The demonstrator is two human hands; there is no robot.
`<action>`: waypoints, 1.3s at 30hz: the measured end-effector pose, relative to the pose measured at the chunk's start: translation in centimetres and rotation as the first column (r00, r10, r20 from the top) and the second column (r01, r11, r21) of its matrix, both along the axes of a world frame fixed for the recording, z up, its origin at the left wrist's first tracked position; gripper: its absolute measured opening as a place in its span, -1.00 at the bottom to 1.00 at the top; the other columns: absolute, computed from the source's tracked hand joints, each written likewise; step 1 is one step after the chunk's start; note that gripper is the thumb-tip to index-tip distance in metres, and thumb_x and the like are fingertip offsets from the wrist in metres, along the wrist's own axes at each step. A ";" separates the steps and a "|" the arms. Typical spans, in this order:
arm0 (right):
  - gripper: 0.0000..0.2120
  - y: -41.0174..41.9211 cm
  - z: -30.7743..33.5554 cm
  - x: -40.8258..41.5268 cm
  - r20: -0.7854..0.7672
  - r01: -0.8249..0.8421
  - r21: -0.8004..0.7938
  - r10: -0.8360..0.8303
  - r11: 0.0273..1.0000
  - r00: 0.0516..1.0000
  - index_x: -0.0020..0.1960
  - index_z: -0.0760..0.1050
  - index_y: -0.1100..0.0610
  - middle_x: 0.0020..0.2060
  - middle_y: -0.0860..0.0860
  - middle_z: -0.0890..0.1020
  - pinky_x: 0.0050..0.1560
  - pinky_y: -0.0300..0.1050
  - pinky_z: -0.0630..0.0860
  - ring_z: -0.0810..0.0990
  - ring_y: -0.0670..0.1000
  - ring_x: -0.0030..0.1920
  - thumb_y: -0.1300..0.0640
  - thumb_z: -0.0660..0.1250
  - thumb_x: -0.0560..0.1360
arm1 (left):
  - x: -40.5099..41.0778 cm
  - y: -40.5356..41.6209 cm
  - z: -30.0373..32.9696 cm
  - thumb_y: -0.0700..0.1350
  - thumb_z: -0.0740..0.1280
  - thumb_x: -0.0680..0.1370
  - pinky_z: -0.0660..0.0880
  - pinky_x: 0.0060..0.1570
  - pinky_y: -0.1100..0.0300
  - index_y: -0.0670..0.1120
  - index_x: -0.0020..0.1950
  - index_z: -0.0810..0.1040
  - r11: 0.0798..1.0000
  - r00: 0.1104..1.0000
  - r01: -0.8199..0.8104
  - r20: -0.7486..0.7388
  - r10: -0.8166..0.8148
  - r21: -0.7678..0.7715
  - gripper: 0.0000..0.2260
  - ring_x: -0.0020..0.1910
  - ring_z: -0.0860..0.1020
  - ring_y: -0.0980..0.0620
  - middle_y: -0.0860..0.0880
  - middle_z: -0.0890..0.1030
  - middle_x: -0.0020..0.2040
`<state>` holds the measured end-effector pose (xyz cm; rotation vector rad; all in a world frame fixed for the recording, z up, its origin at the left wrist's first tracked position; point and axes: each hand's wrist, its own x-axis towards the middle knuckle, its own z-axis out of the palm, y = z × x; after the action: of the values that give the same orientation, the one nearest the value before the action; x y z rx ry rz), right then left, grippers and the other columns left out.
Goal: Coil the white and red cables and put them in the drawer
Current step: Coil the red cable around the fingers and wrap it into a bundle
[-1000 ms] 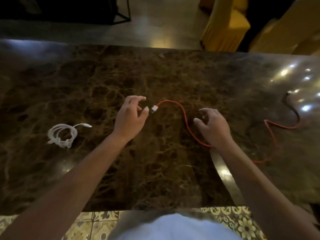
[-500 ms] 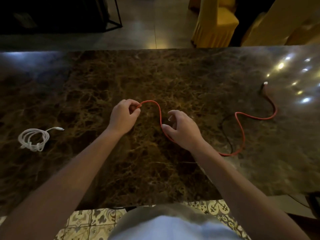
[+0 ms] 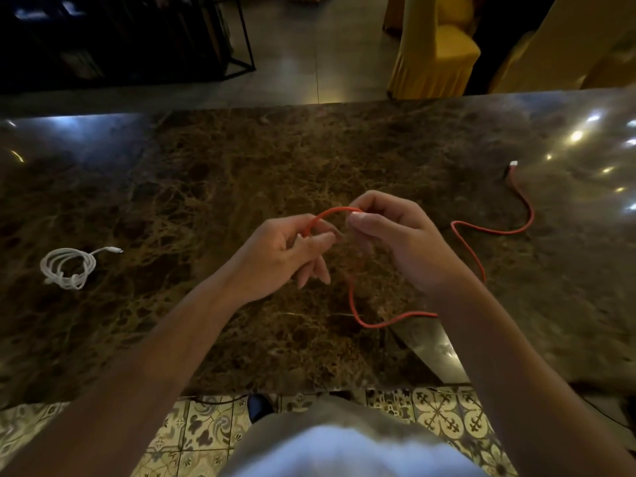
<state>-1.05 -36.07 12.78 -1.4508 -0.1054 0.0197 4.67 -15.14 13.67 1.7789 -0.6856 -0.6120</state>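
Step in hand: first loop of red cable [image 3: 471, 249], pinched between left hand [image 3: 282, 253] and right hand [image 3: 395, 242]. White cable [image 3: 69, 268], coiled, lies far left of both grips. Next: draw in slack trailing right.

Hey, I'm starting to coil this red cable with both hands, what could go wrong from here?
1. Most of the red cable trails in loose bends across the marble table; pulling it in quickly may whip its far plug or kink the bends.
2. Your left hand and right hand hold only a short first arch, so it may spring open before more turns are added.
3. The coiled white cable looks safely apart from all this.
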 end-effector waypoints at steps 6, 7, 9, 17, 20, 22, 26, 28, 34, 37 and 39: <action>-0.87 -0.8 1.8 -2.3 0.010 -0.093 0.044 0.092 0.995 0.996 -0.10 0.53 0.15 -0.44 -0.01 0.36 -0.48 -0.27 0.22 0.26 -0.09 -0.47 0.19 0.31 0.62 | -2.1 -0.9 0.2 -0.05 0.28 0.69 0.60 -0.04 0.23 -0.25 0.09 0.64 0.991 0.991 0.119 -0.057 -0.123 -0.068 -0.72 -0.22 0.72 0.07 -0.21 0.72 -0.21; -0.87 -0.8 2.0 -2.6 0.027 -0.092 0.032 0.091 0.995 0.995 -0.10 0.55 0.13 -0.44 -0.01 0.36 -0.48 -0.26 0.23 0.27 -0.09 -0.47 0.18 0.32 0.62 | -2.1 -1.0 0.2 -0.04 0.30 0.70 0.61 0.00 0.18 -0.24 0.10 0.65 0.989 0.989 0.124 -0.068 -0.130 -0.079 -0.72 -0.13 0.74 0.03 -0.15 0.74 -0.16; -0.88 -0.6 2.4 -3.1 0.067 -0.087 0.019 0.086 0.996 0.994 -0.11 0.59 0.08 -0.45 -0.06 0.42 -0.47 -0.27 0.24 0.30 -0.10 -0.48 0.13 0.35 0.60 | -2.1 -0.9 0.2 0.07 0.32 0.65 0.65 0.04 0.05 -0.13 0.13 0.67 0.985 0.986 0.145 -0.064 -0.151 -0.095 -0.71 -0.02 0.74 -0.04 -0.10 0.76 -0.04; -0.70 -0.1 4.2 -5.6 -0.024 -0.246 0.066 0.248 0.967 0.968 0.30 0.54 0.34 -0.38 0.10 0.50 -0.58 -0.24 0.38 0.35 -0.03 -0.54 0.19 0.23 0.66 | -1.1 -0.4 -1.3 0.00 0.28 0.68 0.63 0.08 0.10 0.02 0.15 0.71 0.994 0.991 0.111 0.078 -0.110 -0.017 -0.78 0.03 0.69 0.11 0.09 0.75 0.02; -0.71 0.4 5.5 -6.5 -0.133 -0.283 -0.157 0.264 0.946 0.955 0.31 0.58 0.23 -0.35 0.08 0.57 -0.59 -0.22 0.32 0.37 0.00 -0.54 0.14 0.23 0.68 | -0.1 0.5 -3.1 -0.03 0.23 0.70 0.53 0.35 -0.08 -0.11 0.41 0.58 0.985 0.916 0.042 0.388 -0.104 0.166 -0.66 0.37 0.57 0.02 -0.05 0.61 0.38; -0.76 1.1 6.7 -6.8 -0.175 -0.273 -0.389 0.221 0.880 0.960 0.22 0.63 0.15 -0.36 0.04 0.60 -0.53 -0.18 0.34 0.42 -0.02 -0.51 0.07 0.29 0.66 | -0.2 0.9 -3.6 -0.03 0.20 0.70 0.44 0.45 -0.12 -0.04 0.52 0.49 0.958 0.856 0.041 0.484 -0.180 0.284 -0.62 0.52 0.42 -0.01 -0.05 0.46 0.54; -0.87 2.5 10.0 -6.7 -0.186 -0.305 -0.803 0.271 0.512 0.944 0.01 0.65 0.00 -0.34 -0.09 0.64 -0.33 -0.31 0.42 0.57 -0.15 -0.37 0.01 0.34 0.65 | -1.4 0.8 -4.5 -0.13 0.33 0.61 0.50 0.37 -0.17 -0.01 0.38 0.54 0.891 0.670 0.165 0.615 -0.415 0.422 -0.67 0.36 0.56 -0.21 -0.20 0.57 0.40; -0.88 3.0 11.9 -6.4 -0.196 -0.303 -0.870 0.290 0.389 0.937 -0.04 0.64 -0.02 -0.37 -0.22 0.61 -0.29 -0.38 0.42 0.58 -0.23 -0.33 0.01 0.37 0.63 | -2.6 0.2 -4.1 -0.11 0.35 0.61 0.42 0.42 -0.10 -0.19 0.29 0.62 0.889 0.633 0.222 0.634 -0.444 0.400 -0.71 0.32 0.57 -0.24 -0.24 0.63 0.31; -0.85 1.4 13.6 -3.8 -0.069 -0.267 -0.807 0.365 0.527 0.929 -0.01 0.70 0.07 -0.26 -0.08 0.68 -0.25 -0.31 0.47 0.62 -0.09 -0.29 0.00 0.43 0.57 | -5.9 -1.1 -0.1 0.24 -0.03 0.70 -0.03 0.67 0.02 -0.07 0.69 0.12 0.778 0.483 0.422 0.611 -0.627 0.466 -0.37 0.70 -0.08 0.07 -0.01 0.11 0.70; -0.84 -0.5 12.4 -2.8 0.003 -0.270 -0.658 0.361 0.703 0.933 -0.05 0.68 0.06 -0.28 -0.09 0.66 -0.21 -0.20 0.48 0.57 -0.08 -0.30 -0.03 0.49 0.52 | -7.5 -1.1 2.3 0.16 0.08 0.72 0.04 0.66 -0.04 -0.15 0.69 0.10 0.798 0.514 0.468 0.618 -0.595 0.379 -0.38 0.70 -0.05 0.04 -0.08 0.11 0.71; -0.78 -1.9 11.4 -2.5 0.025 -0.309 -0.521 0.376 0.796 0.926 -0.09 0.65 0.07 -0.31 -0.13 0.60 -0.20 -0.27 0.45 0.50 -0.15 -0.31 -0.08 0.54 0.45 | -8.9 -1.6 3.9 0.12 0.13 0.71 0.07 0.65 -0.06 -0.18 0.68 0.12 0.777 0.491 0.511 0.617 -0.615 0.367 -0.39 0.70 0.01 -0.02 -0.11 0.12 0.70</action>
<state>-3.55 -38.00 24.13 -1.9492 -0.5044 0.2733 -4.19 -16.77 17.60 1.8953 -1.8886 -0.3600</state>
